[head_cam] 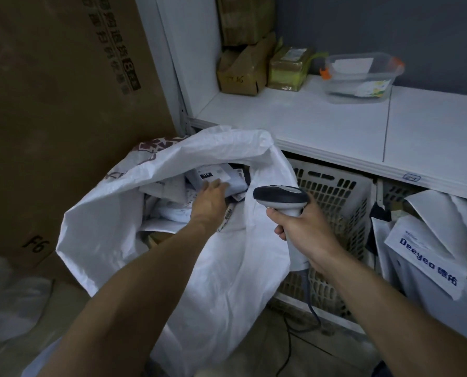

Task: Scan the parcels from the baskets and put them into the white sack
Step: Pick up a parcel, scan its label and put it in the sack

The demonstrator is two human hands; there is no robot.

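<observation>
Left hand (210, 198) is inside the white sack (226, 268) mouth, fingers straight, resting on a grey labelled parcel (213, 176) atop the pile, not gripping it. Right hand (305, 235) is clamped round the barcode scanner (281, 197), just right of the sack. The remaining parcels (422, 257) lie far right by the basket (335, 202), nearer the right hand; the left likely must cross back.

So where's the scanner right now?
In the head view, right of centre, the scanner is held in the right hand, between the white sack and the basket under the shelf.
</observation>
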